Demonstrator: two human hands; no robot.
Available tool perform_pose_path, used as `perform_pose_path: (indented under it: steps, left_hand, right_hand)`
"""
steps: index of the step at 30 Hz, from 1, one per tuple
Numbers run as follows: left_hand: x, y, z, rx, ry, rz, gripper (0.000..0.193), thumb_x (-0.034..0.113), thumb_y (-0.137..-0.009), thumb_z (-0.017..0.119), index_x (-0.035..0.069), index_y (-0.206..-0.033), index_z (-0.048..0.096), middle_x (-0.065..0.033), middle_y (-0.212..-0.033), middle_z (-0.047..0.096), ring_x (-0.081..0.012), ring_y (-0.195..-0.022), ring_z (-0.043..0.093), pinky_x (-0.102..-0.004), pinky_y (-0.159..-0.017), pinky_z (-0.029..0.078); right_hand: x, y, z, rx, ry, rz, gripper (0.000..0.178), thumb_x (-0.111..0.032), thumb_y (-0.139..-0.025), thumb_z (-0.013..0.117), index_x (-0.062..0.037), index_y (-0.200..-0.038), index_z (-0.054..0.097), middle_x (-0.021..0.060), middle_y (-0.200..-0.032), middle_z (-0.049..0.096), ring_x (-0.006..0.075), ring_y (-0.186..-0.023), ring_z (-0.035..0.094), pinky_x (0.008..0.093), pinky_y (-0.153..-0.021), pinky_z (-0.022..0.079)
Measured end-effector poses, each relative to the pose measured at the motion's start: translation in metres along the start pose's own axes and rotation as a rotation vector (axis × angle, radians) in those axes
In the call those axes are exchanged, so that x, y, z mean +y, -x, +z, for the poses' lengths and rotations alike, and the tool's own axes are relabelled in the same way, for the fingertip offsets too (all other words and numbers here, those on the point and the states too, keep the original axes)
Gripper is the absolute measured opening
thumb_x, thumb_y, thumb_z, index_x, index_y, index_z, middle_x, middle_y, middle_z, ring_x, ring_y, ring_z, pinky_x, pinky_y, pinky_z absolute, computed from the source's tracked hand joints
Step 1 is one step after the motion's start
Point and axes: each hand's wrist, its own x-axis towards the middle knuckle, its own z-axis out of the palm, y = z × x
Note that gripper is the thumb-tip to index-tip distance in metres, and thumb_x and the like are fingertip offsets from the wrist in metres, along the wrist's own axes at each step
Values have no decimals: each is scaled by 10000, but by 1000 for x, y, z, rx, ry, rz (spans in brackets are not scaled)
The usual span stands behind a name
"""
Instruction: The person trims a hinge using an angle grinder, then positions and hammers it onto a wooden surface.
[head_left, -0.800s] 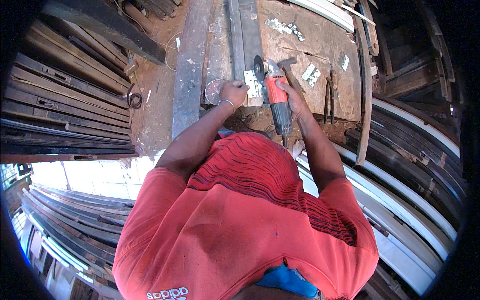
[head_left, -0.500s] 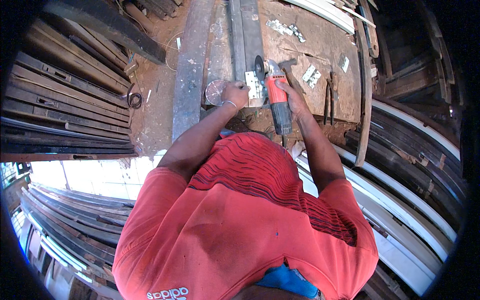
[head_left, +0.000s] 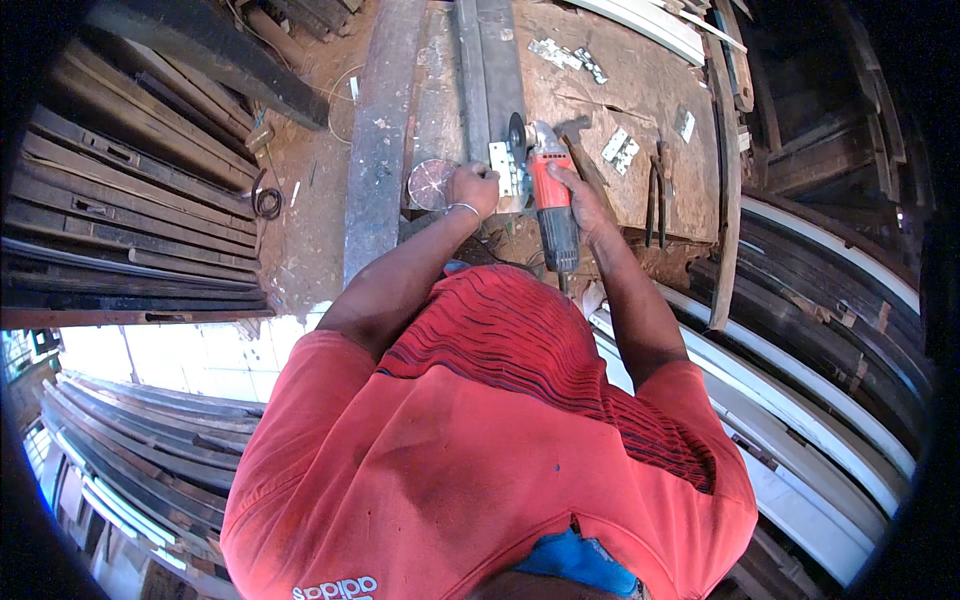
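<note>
A person at a crowded workshop tabletop (head_left: 632, 215) grips a red-and-black angle grinder (head_left: 553, 190) in the right hand (head_left: 587, 205), its dark disc (head_left: 517, 135) standing on edge ahead of and to the left of those fingers. The pale, holed metal plate (head_left: 502, 160) lies between the two hands, just right of the left fingertips. Good practice here would likely mean pinning the plate firmly, holding the left fingers clear of the disc's line and letting its rim meet the metal squarely, without twisting. The right fingers are clamped around the housing, thumb on top, the others largely hidden. The left hand (head_left: 470, 188) is curled, fingers drawn together at the plate's left edge; whether they pinch it cannot be told. A flat round disc (head_left: 428, 184) lies just left of them; beyond the right fingers rest a hammer (head_left: 576, 127) and pincers (head_left: 660, 195).
</note>
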Motion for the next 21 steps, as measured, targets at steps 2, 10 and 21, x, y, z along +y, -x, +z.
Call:
perform_pose_path:
  steps: [2,10,21]
  left_hand:
    - [-1,-1,1,1,-5,14,252,286,-805,634,110,-938,755,-212,-985,709,-419,-926,676,-477,-819,538]
    - [8,6,-3,27,20,-32,244,297,-802,652,123,-934,762,-192,-970,715,-396,-920,683,-461,-806,540]
    - [10,9,-3,38,7,-39,271,317,-798,664,111,-944,761,-185,-966,717,-395,-910,681,-450,-797,538]
  right_hand:
    - [3,-2,-1,28,39,-36,586,-579,-842,688,-39,-1067,647,80,-802,658,196,-641,651,336,-587,546]
    - [-3,10,9,34,27,19,526,-547,-863,677,-102,-1143,643,26,-849,638,148,-697,600,304,-628,496]
    - [6,5,4,64,60,-34,623,-619,-818,687,-40,-1045,654,76,-804,662,184,-652,647,338,-602,542]
